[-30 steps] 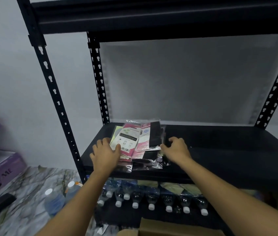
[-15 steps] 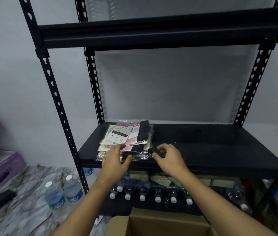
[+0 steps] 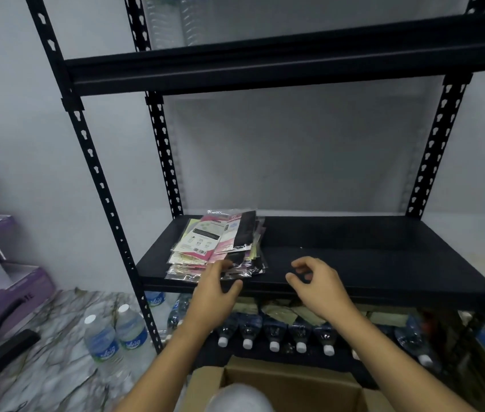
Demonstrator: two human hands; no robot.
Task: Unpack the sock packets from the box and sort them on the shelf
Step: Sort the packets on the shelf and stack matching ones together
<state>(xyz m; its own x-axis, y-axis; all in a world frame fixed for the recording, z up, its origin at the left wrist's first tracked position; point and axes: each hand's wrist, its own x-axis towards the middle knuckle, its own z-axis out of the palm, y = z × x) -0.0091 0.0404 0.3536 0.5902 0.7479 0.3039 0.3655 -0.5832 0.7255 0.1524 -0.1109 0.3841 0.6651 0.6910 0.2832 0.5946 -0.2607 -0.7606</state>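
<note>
A black metal shelf [image 3: 369, 263] fills most of the view, its upright posts punched with keyhole slots and a second board above. Below it, at the bottom edge, an open cardboard box [image 3: 291, 382] stands with its flaps up; something pale and blurred sits inside and cannot be made out. A row of water bottles [image 3: 274, 334] lies on the lowest level under the shelf, caps toward the viewer, and two more bottles [image 3: 116, 337] stand upright on the marble-patterned floor [image 3: 42, 367] to the left. The sock packets [image 3: 220, 245] lie in a loose stack at the left end of the shelf, pink and black ones on top. The left hand [image 3: 214, 295] hovers at the front edge of that stack, fingers spread and holding nothing. The right hand [image 3: 318, 283] hangs over bare shelf to the right of the stack, fingers curled loosely apart, empty.
</note>
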